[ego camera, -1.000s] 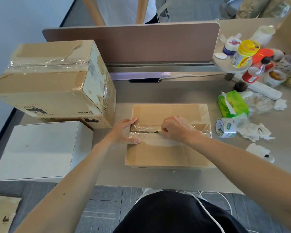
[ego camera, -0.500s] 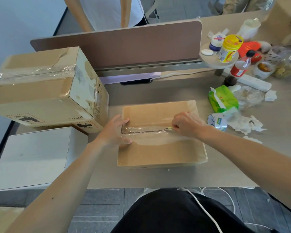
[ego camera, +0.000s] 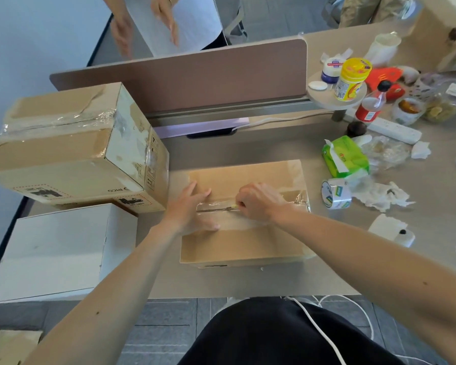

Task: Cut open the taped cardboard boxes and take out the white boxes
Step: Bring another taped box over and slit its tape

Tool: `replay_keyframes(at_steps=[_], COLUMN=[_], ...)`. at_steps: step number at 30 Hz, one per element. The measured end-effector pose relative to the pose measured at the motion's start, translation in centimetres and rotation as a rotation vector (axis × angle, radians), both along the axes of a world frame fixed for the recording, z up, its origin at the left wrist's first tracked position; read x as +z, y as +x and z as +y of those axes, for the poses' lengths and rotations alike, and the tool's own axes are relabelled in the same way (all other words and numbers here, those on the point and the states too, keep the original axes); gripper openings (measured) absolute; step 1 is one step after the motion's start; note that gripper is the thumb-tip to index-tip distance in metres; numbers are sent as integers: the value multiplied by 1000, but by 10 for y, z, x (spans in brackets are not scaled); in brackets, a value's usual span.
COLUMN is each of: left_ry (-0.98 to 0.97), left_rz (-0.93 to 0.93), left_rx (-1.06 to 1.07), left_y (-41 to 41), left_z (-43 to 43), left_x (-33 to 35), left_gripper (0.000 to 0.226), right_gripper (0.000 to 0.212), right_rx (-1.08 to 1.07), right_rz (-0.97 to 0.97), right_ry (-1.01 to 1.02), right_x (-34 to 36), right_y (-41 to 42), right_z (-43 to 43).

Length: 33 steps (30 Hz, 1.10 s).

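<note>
A person's left hand (ego camera: 192, 206) lies flat, fingers straight, on the left part of a low cardboard box (ego camera: 242, 246) at the middle of the counter (ego camera: 248, 283), while the right hand (ego camera: 261, 204) curls round a small cutter (ego camera: 221, 208) set along the box's clear-taped seam. A larger taped cardboard box (ego camera: 63, 154) stands to the left, a white box (ego camera: 55, 248) just in front of it, and a tape roll (ego camera: 336, 193) lies to the right.

Bare left hand (ego camera: 192, 206) and right hand (ego camera: 261, 201) on unsleeved forearms (ego camera: 111, 280); plain black garment (ego camera: 269, 335) over the lap.
</note>
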<state>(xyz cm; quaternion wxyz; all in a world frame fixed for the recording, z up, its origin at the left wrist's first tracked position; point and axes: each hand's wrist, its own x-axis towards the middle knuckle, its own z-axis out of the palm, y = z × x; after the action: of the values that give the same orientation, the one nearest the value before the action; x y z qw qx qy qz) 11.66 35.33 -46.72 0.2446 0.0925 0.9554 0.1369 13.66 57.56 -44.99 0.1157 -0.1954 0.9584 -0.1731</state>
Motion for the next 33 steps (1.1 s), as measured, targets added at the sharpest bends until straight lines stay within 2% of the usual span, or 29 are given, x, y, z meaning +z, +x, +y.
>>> replay_keyframes(at_steps=[12, 16, 21, 33], left_ry=[-70, -41, -24, -39], left_rz=[48, 41, 30, 60], left_rx=[-49, -96, -137, -251], left_y=[-1, -3, -5, -14], left_z=[7, 25, 49, 84], left_x=[-1, 1, -2, -5], left_gripper=[110, 102, 106, 109], right_gripper=[21, 20, 20, 22], right_rx=[15, 2, -8, -58], right_rz=[-19, -10, 8, 11], right_ry=[51, 44, 58, 277], right_x=[-3, -3, -1, -2], right_y=[0, 3, 9, 22], right_z=[25, 46, 67, 134])
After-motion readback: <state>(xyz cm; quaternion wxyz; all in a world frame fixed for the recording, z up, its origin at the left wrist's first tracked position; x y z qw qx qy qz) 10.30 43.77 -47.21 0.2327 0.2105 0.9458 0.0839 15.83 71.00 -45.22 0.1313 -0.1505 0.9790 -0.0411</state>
